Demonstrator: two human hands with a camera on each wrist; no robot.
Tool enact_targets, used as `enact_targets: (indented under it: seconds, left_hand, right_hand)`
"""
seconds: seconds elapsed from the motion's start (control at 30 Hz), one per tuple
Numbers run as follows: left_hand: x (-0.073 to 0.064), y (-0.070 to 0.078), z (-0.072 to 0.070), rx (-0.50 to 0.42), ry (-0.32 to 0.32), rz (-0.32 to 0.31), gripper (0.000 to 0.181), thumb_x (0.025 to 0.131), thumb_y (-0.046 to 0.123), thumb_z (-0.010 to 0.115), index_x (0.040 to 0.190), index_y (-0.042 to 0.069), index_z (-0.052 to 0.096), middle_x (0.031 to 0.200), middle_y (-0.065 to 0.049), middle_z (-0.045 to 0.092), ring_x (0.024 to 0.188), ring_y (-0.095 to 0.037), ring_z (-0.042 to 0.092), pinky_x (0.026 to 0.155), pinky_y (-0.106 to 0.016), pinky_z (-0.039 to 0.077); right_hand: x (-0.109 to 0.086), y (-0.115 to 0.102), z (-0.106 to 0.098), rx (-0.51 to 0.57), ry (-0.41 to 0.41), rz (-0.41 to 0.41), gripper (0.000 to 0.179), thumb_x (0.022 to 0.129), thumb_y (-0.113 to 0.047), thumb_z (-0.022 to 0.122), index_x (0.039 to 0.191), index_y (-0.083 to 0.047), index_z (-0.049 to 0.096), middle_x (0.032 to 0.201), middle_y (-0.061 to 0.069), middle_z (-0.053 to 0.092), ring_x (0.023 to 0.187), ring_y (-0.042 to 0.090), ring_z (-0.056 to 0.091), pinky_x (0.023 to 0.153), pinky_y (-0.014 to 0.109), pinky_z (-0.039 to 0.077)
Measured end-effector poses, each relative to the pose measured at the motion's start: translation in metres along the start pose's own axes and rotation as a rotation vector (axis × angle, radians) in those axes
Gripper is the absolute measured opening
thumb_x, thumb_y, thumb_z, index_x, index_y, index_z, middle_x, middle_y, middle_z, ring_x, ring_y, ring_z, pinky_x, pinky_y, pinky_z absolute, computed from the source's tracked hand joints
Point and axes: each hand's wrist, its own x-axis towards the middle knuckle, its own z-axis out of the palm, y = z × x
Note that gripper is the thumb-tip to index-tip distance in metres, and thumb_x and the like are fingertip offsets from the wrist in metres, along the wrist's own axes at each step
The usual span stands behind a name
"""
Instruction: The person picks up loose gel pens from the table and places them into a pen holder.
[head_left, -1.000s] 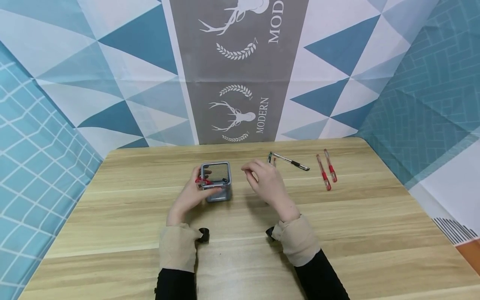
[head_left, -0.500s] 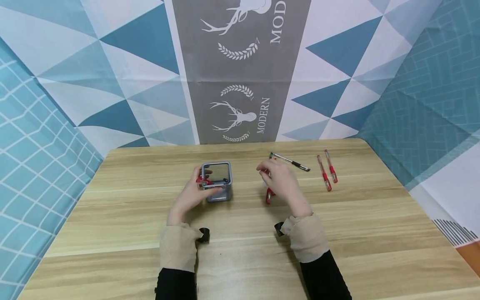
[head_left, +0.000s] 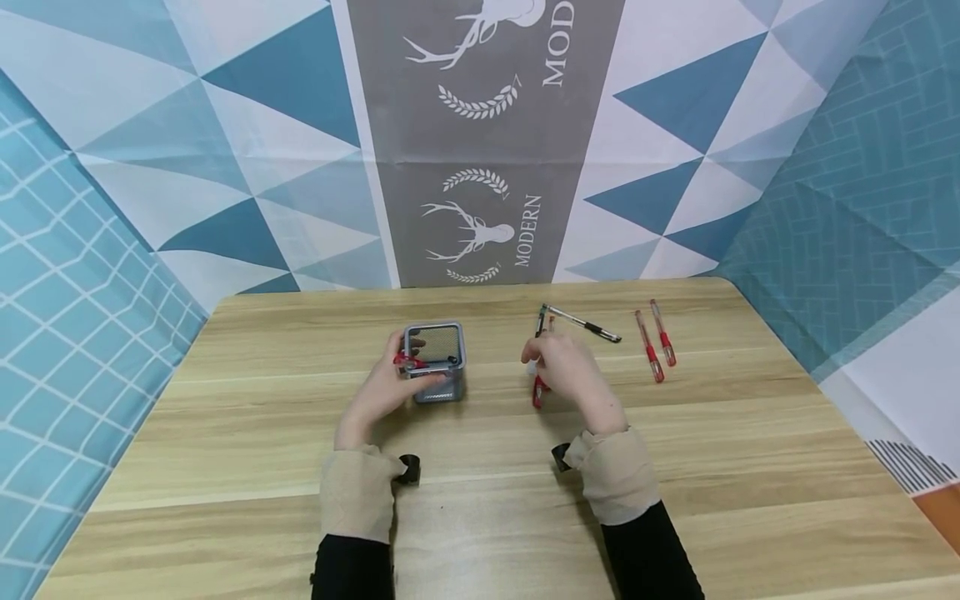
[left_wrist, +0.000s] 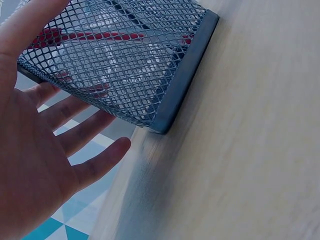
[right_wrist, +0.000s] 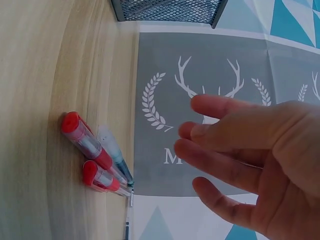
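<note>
In the head view my left hand (head_left: 378,387) holds a grey mesh pen holder (head_left: 438,390) upright on the table, thumb across the front and fingers round the left and back. Through the mesh in the left wrist view, red (left_wrist: 105,36) and dark pens show inside. My right hand (head_left: 566,367) is over a small group of pens right of the holder, with fingers loosely bent and nothing between them. Below the fingers in the right wrist view lie two red-capped pens (right_wrist: 87,142) and a dark green or black pen (right_wrist: 116,152), close together.
A black pen (head_left: 585,324) lies slantwise behind the right hand. Two red pens (head_left: 648,347) lie side by side farther right on the wooden table (head_left: 750,467). A patterned cloth backdrop (head_left: 480,125) rises behind the table's back edge.
My right hand has moved right, away from the pen holder, and lowered over the pens. The left hand keeps its hold on the pen holder in place.
</note>
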Motion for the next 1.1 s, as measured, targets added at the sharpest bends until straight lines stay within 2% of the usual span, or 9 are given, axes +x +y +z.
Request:
enact_targets:
  seconds: [0.4, 0.8, 1.1]
  left_hand:
    - [-0.002, 0.002, -0.001, -0.013, 0.01, -0.017, 0.081, 0.076, 0.017, 0.074, 0.138, 0.01, 0.022, 0.134, -0.02, 0.039, 0.116, -0.035, 0.045, 0.099, -0.048, 0.035]
    - [0.002, -0.001, 0.0, -0.004, 0.007, 0.011, 0.082, 0.075, 0.016, 0.074, 0.138, 0.01, 0.022, 0.135, -0.021, 0.037, 0.117, -0.036, 0.045, 0.098, -0.048, 0.037]
    - [0.0, 0.0, 0.001, -0.003, 0.008, 0.01, 0.082, 0.075, 0.016, 0.074, 0.138, 0.01, 0.022, 0.134, -0.022, 0.038, 0.116, -0.036, 0.046, 0.097, -0.048, 0.037]
  right_hand:
    - [0.0, 0.003, 0.004, -0.059, -0.136, 0.021, 0.021, 0.076, 0.005, 0.06, 0.088, -0.011, 0.066, 0.078, 0.003, 0.063, 0.074, 0.018, 0.058, 0.066, 0.033, 0.048]
    - [0.0, 0.01, 0.009, -0.045, -0.153, 0.05, 0.021, 0.079, 0.003, 0.06, 0.09, -0.013, 0.068, 0.085, 0.004, 0.067, 0.086, 0.024, 0.061, 0.073, 0.038, 0.049]
    - [0.001, 0.01, 0.017, -0.001, -0.235, 0.117, 0.03, 0.078, 0.01, 0.054, 0.089, -0.014, 0.068, 0.092, 0.007, 0.064, 0.078, 0.018, 0.055, 0.067, 0.032, 0.046]
